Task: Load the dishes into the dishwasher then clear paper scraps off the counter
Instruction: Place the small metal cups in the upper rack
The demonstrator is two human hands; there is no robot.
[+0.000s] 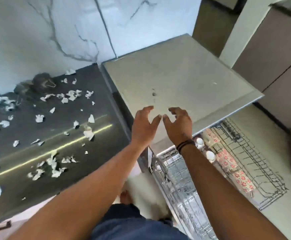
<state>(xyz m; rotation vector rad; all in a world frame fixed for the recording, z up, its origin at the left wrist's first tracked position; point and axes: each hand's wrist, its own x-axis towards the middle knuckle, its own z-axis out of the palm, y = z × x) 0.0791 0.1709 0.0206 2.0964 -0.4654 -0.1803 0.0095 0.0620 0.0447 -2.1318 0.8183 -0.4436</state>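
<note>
Though empty, fingers (150, 110) above dishwasher (184, 80).

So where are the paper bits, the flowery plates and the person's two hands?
paper scraps (40, 118): head view, on one crumpled scrap on the dark counter
flowery plates (243, 181): head view, on a plate's patterned face
left hand (144, 126): head view, back of hand
right hand (179, 126): head view, back of hand

Bright, softly blurred wide-angle view; a light streak glares on the dark counter (58, 144)
</note>
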